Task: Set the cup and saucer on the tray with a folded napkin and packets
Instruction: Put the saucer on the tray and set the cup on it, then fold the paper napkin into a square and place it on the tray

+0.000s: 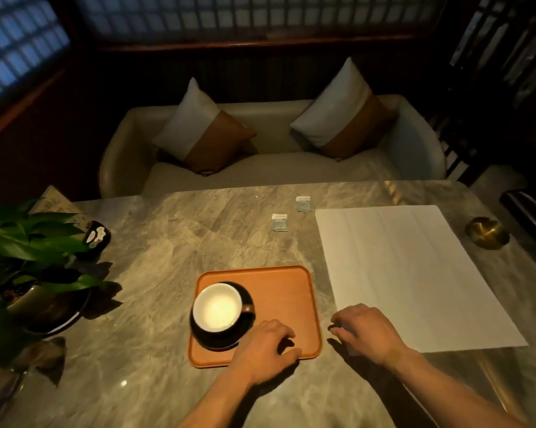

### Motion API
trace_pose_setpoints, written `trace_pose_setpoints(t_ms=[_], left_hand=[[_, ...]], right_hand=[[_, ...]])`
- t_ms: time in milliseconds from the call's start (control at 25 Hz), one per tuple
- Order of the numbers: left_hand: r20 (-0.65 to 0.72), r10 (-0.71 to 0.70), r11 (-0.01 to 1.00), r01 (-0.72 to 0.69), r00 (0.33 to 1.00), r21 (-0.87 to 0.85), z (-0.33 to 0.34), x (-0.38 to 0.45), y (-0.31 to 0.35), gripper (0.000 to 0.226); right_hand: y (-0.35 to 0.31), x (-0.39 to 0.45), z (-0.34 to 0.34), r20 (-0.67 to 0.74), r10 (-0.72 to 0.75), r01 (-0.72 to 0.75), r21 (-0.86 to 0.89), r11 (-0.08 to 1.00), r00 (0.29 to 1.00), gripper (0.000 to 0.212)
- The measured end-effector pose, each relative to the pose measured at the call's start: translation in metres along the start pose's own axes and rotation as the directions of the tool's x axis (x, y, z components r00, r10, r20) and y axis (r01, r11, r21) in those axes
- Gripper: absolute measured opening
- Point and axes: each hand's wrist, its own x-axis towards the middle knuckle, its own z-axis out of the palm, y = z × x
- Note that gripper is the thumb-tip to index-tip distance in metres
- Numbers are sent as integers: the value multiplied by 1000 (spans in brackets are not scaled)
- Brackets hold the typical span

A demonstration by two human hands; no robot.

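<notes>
An orange tray (286,291) lies on the marble table near me. On its left part stands a dark saucer (246,296) with a dark cup (218,307), white inside, handle pointing right. My left hand (265,347) rests over the tray's near edge, just right of the saucer, fingers curled and holding nothing. My right hand (364,330) hovers palm down on the table between the tray and a large white napkin (405,270), which lies spread flat to the right. Two small packets (279,222) (303,203) lie farther back on the table.
A potted green plant (29,248) on a dark dish fills the left edge, with a small dark object (96,237) beside it. A brass round dish (486,232) sits at the far right. A beige sofa (273,171) with two cushions stands behind the table.
</notes>
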Motion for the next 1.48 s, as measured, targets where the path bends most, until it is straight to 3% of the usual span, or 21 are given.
trace_pose_setpoints(t_ms=[240,400,520,840,1040,1240,1480], left_hand=[[19,-127,992,127,992,18,45,40,77,40],[71,-185,982,182,980,41,59,53,112,31],[80,-203,979,201,976,41,67,60,126,27],[107,-194,980,188,975,69,88,70,129,37],[78,-139,972,121,987,203,102,73,131,20],[155,-28,900,-43,988,434,101,83,134,16],[228,-76,847,-58,971,529,112,90,141,34]], right_hand=[[119,-40,-12,86,-44,46,-21,999,995,39],[178,-71,-18,140,15,-28,94,995,990,36],[220,-91,-20,129,76,-87,86,992,989,34],[302,-132,7,45,217,-220,84,972,975,32],[330,-141,17,45,247,-247,-3,969,968,36],[344,-138,14,133,159,-139,-148,979,978,32],[353,-126,13,176,66,-17,-269,963,982,26]])
